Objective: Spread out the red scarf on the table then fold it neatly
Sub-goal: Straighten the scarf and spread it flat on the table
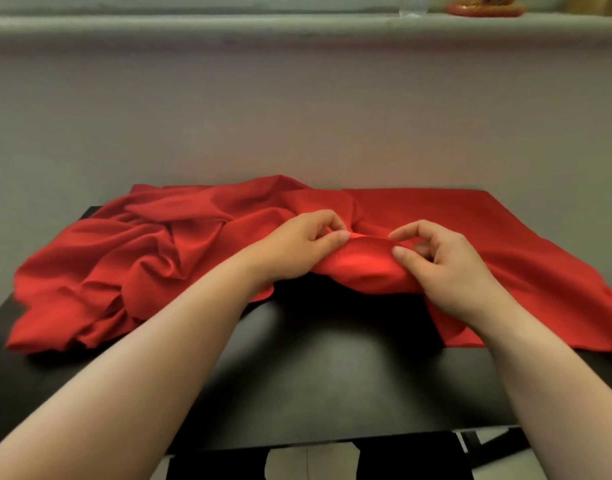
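Two bare forearms reach in from the bottom edge over a dark, smooth table [315, 368]. Just past its bare near strip, the left hand [297, 247] and the right hand [446, 268] sit close together at the middle of the red scarf [141, 258], each with thumb and curled fingers pinching a raised ridge of the cloth between them. The scarf lies across the far half of the table: its right part is nearly flat and reaches the far right corner, while its left part is a crumpled heap of deep folds near the left edge (whether any of it hangs over that edge is hard to tell). The spreading looks only half done, and the risks follow from that. Both grips are small pinches on thin fabric, so a sideways pull could slip free. A tug to the right may drag the heap rather than open it, and a tug to the left may slide it off the table. Folding before the heap is smoothed would trap creases. Behind stands a plain wall, and above it a ledge [228, 26].
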Tool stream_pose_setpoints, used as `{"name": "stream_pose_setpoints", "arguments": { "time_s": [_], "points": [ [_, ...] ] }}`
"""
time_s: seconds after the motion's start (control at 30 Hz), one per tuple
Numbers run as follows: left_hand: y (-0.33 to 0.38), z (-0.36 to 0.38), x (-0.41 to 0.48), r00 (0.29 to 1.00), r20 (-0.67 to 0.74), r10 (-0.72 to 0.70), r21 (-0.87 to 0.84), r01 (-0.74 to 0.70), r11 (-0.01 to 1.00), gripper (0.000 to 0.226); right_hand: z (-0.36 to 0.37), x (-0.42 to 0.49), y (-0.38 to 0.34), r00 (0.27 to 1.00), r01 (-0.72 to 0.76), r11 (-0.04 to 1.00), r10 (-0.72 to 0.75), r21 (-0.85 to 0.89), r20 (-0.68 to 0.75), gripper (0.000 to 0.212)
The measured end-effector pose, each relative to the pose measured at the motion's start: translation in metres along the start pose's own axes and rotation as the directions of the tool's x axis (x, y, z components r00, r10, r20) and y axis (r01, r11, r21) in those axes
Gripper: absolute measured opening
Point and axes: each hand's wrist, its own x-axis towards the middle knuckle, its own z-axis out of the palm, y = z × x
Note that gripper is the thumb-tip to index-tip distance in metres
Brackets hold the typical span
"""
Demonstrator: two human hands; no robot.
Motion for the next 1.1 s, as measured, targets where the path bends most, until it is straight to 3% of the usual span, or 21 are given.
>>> {"name": "stream_pose_setpoints", "arguments": {
  "time_s": [0.13, 0.3, 0.53, 0.63, 0.73, 0.83, 0.93, 1.0, 1.1],
  "points": [
    [-0.003, -0.005, -0.009, 0.999, 0.021, 0.037, 0.202, -0.040, 0.979, 0.026, 0.005, -0.002, -0.001, 1.000, -0.008, 1.000, 0.008, 0.008, 0.004, 0.006],
    [-0.008, -0.005, -0.007, 0.965, -0.135, 0.224, 0.348, -0.166, 0.923, 0.012, 0.001, -0.004, -0.003, 1.000, 0.018, 0.997, -0.017, -0.075, 0.012, 0.011],
    [-0.011, -0.009, -0.007, 0.996, -0.078, 0.045, 0.013, -0.045, 0.999, 0.012, -0.001, 0.001, 0.000, 0.999, -0.013, 1.000, 0.014, -0.025, 0.031, 0.022],
    [-0.009, -0.004, -0.014, 0.991, -0.051, 0.123, 0.071, -0.119, 0.990, 0.023, 0.000, 0.002, 0.002, 0.999, -0.026, 0.999, 0.026, -0.022, 0.032, 0.022],
    [-0.007, 0.001, -0.018, 0.968, 0.005, 0.250, 0.194, -0.246, 0.950, 0.012, 0.000, 0.002, 0.002, 0.999, -0.013, 1.000, 0.014, -0.025, 0.030, 0.021],
    [-0.010, 0.005, -0.017, 0.961, 0.030, 0.276, 0.319, -0.271, 0.908, 0.031, -0.002, 0.002, -0.001, 1.000, 0.005, 1.000, -0.005, -0.023, 0.022, 0.020],
    [-0.003, 0.005, -0.018, 0.918, -0.068, 0.391, 0.386, -0.337, 0.859, 0.013, -0.006, 0.001, -0.006, 0.998, 0.058, 0.998, -0.058, -0.022, -0.018, 0.017],
    [0.008, -0.001, -0.019, 0.893, -0.181, 0.413, 0.326, -0.341, 0.881, 0.009, -0.009, -0.003, -0.014, 0.991, 0.132, 0.991, -0.133, -0.033, -0.034, 0.003],
    [0.020, -0.013, -0.023, 0.867, -0.294, 0.403, 0.229, -0.346, 0.910, 0.013, -0.012, -0.009, -0.023, 0.975, 0.216, 0.967, -0.221, -0.138, -0.022, 0.033]
  ]
}}
